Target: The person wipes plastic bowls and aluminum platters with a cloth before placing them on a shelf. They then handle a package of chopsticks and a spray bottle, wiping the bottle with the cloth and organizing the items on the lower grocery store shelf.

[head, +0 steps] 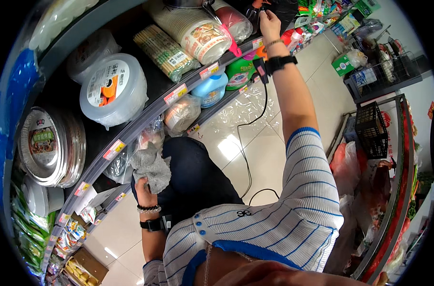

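My left hand (144,189) grips a crumpled grey cloth (152,171) just above my knee, close to the lower shelf's edge. My right hand (270,25) reaches to the far end of the upper shelf (156,105), beside a dark item with an orange part (257,6). Its fingertips are bent together, but whether they hold something cannot be made out. Near that hand lie wrapped paper cups (206,41), with a bright pink plastic piece (232,41) hanging over the shelf edge. A packet of disposable chopsticks (165,52) sits beside the cups.
Plastic-wrapped round containers (113,89) and foil trays (49,146) stand on the upper shelf. Below are a blue bottle (210,91) and a green jug (240,71). A black cable (239,139) runs from my right wrist toward the floor. Behind me stands a rack with a black crate (371,130).
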Tool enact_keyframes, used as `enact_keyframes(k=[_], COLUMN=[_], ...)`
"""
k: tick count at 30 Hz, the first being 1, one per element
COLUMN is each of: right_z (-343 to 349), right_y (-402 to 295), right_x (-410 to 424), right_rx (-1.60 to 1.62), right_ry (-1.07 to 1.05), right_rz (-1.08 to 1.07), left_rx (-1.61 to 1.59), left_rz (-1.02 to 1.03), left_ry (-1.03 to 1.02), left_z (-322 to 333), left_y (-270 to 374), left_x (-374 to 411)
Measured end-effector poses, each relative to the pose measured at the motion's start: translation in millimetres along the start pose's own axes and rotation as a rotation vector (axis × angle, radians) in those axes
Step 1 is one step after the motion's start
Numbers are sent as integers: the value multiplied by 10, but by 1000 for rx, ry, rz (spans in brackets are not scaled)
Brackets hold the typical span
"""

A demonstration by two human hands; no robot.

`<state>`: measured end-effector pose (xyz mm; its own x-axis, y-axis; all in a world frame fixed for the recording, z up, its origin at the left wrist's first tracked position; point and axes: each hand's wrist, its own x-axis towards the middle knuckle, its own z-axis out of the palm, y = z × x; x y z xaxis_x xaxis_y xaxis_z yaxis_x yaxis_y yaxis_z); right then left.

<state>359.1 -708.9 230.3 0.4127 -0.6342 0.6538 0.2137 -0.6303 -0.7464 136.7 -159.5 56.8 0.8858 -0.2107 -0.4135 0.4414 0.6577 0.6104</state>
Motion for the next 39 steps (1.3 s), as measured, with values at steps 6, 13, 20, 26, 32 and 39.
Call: enact_keyframes(k=[6, 13, 20, 26, 32, 39], right_z=[295, 421, 313, -416, -1126, -776], right_y=[275, 323, 82, -621, -1417, -1845], right_x=[369, 418, 139, -314, -1252, -2577], right_rx=[-219, -392, -275, -196, 181, 746], right_ry=[-87, -66, 144, 154, -228, -651], right_rz=[220, 243, -237, -470, -237, 593], left_rx=[102, 120, 142, 221, 605, 635], left_rz=[32, 20, -2, 106, 69, 199], left_ry=[21, 47, 74, 9, -106, -444], left_z=[-4, 13, 45, 264, 546, 1023], left_y=[28, 72, 56, 31, 77, -53], left_x=[-131, -124, -153, -197, -181, -123])
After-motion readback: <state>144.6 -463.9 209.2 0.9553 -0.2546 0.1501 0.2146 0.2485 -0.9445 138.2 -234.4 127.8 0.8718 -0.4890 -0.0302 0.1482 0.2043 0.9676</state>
